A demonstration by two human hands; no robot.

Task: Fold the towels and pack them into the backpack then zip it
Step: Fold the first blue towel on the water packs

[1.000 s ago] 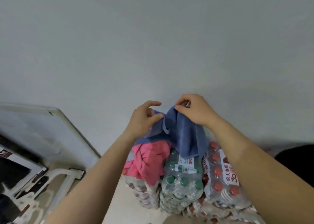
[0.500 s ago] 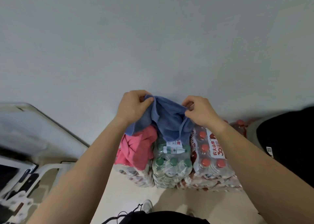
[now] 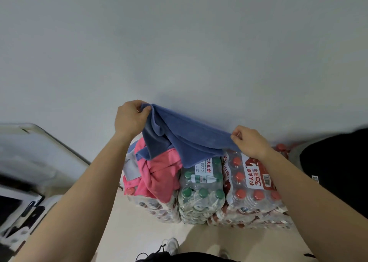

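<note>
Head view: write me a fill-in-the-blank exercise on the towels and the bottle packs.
1. The left hand and right hand pinch the blue towel; the crumpled towel below it is ____.
2. The middle pack has ____ caps.
3. The right pack has ____ caps.
Missing words: pink; green; red.

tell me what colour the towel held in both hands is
Blue towel, clearest in the head view.
</note>
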